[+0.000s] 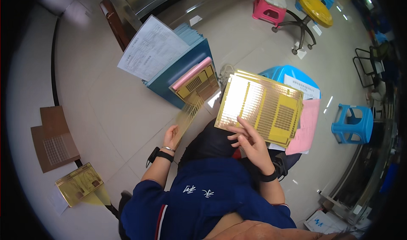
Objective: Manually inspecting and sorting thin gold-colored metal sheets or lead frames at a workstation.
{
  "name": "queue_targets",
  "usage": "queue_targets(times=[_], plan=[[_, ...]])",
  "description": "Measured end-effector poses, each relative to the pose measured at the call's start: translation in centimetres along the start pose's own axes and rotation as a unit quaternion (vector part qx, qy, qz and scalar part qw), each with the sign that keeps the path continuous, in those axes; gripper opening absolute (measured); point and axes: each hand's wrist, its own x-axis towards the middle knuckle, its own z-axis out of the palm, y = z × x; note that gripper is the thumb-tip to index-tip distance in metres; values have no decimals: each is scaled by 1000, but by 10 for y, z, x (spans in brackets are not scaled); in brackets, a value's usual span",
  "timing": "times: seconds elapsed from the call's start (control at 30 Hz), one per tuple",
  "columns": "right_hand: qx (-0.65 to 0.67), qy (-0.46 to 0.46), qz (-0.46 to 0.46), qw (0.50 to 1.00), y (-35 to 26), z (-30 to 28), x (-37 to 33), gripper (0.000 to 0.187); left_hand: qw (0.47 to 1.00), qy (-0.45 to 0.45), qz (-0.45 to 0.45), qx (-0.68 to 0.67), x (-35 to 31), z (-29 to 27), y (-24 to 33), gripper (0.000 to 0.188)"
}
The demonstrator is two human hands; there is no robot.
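My left hand is closed on the lower end of a thin yellow circuit board panel, tilted up and slightly blurred. The panel's far end is near another gold panel with a pink strip along its top, leaning against a teal rack. Over the near edge of a stack of gold circuit board panels, my right hand has its fingers apart. Whether its fingertips touch the top panel I cannot tell. The stack lies by my right thigh, partly over a blue stool.
Pink paper and a white printed sheet stick out beside the stack. A large white form stands in the rack. More gold panels lie at the far left. A blue stool and a wheeled yellow stool stand rightward.
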Motion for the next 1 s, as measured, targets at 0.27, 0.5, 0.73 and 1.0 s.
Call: queue_targets(times=[0.27,0.5,0.73,1.0], plan=[[-25,70,23,997,4,-11,-5,45,971,225,42,-68,138,-82,-38,6],[-35,147,35,988,2,-23,-10,43,955,270,101,-66,205,-54,-48,17],[-57,226,27,972,4,-51,-24,42,906,285,164,-268,190,28,-22,59],[-162,368,14,916,24,-83,-56,38,923,256,174,-227,191,12,-23,58]])
